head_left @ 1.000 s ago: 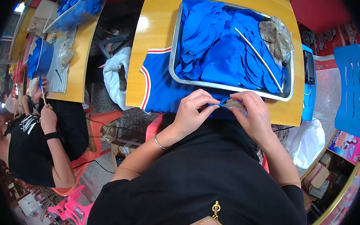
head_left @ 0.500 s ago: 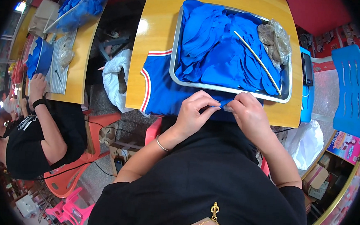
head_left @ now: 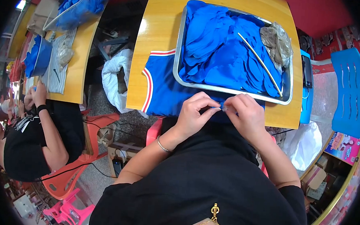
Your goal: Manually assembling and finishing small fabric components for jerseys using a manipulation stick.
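- Closely together, the left hand [head_left: 196, 112] and the right hand [head_left: 245, 115] are held, a small blue piece [head_left: 222, 105] being pinched between their fingertips, mostly hidden.
- It is held near the metal tray [head_left: 179, 50], where blue cutouts [head_left: 205, 31] are piled beneath a pale stick [head_left: 260, 63].

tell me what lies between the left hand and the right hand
In the head view, a small blue piece, mostly hidden, sits between left hand and right hand; blue cloth shows beneath.
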A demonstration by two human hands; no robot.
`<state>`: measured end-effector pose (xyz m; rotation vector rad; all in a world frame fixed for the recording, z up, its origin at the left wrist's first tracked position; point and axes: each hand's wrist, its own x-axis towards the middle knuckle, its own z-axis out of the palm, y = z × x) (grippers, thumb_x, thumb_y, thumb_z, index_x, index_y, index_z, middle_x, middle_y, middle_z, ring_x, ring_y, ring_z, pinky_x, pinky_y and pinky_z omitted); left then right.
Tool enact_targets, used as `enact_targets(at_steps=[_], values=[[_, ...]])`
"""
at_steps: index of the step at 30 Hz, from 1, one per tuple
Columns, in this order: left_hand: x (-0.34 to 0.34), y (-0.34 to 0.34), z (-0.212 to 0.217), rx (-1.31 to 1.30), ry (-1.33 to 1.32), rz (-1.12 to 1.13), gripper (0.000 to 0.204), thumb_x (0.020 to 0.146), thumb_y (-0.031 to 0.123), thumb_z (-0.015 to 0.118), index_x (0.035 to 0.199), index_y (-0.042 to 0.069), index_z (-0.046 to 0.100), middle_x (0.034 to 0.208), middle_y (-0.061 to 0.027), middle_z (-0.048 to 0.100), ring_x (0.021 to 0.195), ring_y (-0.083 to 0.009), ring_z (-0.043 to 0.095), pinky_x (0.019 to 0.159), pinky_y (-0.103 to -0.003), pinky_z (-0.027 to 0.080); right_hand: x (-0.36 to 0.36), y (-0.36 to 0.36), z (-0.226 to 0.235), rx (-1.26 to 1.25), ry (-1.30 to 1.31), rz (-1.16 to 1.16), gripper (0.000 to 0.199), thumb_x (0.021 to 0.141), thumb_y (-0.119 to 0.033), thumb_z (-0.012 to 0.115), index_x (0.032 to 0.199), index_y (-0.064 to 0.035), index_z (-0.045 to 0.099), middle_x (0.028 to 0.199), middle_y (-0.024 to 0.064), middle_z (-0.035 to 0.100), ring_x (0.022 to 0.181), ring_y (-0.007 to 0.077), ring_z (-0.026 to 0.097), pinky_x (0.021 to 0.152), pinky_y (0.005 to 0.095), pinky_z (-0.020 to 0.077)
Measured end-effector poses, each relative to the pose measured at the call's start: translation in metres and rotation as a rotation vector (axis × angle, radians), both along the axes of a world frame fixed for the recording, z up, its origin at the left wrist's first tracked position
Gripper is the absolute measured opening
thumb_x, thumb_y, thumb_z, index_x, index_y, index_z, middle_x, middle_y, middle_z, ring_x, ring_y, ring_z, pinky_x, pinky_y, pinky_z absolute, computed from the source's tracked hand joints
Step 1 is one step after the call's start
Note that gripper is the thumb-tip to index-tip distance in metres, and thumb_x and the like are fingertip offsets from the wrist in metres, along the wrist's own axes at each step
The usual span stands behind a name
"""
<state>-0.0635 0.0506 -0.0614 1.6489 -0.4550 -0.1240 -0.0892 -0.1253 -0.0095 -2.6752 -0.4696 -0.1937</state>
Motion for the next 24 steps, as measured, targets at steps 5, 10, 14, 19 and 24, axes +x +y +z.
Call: enact_targets(at_steps=[5,10,14,19,24], values=[[0.000,0.001,-0.001,-0.041,0.083,0.008,0.008,0.073,-0.001,0.068,0.081,0.000,0.065,0.074,-0.0073,0.057,0.063,-0.0156,0.055,0.056,-0.024,0.044,-0.001,0.000,-0.007,0.138,-0.122,0.060,0.010,0.070,-0.010,0.067,0.077,-0.0102,0.061,0.074,0.0027,0.057,0.070,0.0188,0.055,0.060,0.0297,0.0460],[-0.001,0.001,-0.001,-0.017,-0.010,-0.014,0.009,0.073,-0.002,0.068,0.081,0.000,0.065,0.073,-0.0074,0.055,0.062,-0.0161,0.055,0.055,-0.025,0.043,-0.002,0.008,-0.002,-0.032,-0.122,0.017,0.011,0.069,-0.010,0.068,0.073,-0.0094,0.058,0.073,0.0028,0.057,0.070,0.0188,0.054,0.058,0.0300,0.0453],[-0.001,0.003,-0.004,-0.001,-0.045,-0.024,0.009,0.073,-0.002,0.068,0.081,0.000,0.065,0.073,-0.0078,0.056,0.062,-0.0167,0.055,0.056,-0.025,0.043,0.000,0.015,0.002,-0.035,0.027,-0.087,0.011,0.067,-0.005,0.068,0.072,-0.0063,0.058,0.073,0.0035,0.056,0.073,0.0208,0.056,0.058,0.0317,0.0440],[0.000,0.003,0.001,-0.001,0.000,0.038,0.008,0.073,-0.001,0.068,0.080,0.000,0.064,0.073,-0.0074,0.055,0.061,-0.0158,0.055,0.054,-0.025,0.043,-0.002,0.004,-0.007,0.227,-0.022,0.002,0.011,0.069,0.000,0.066,0.078,-0.0038,0.060,0.078,0.0074,0.056,0.075,0.0245,0.056,0.062,0.0324,0.0450],[-0.003,0.002,-0.001,0.002,0.003,0.001,0.008,0.074,-0.002,0.067,0.081,-0.001,0.064,0.074,-0.0057,0.053,0.062,-0.0123,0.053,0.053,-0.022,0.041,-0.013,0.003,-0.008,0.230,-0.053,0.064,0.012,0.070,0.002,0.063,0.081,-0.0027,0.062,0.085,0.0111,0.057,0.080,0.0269,0.056,0.068,0.0355,0.0468]])
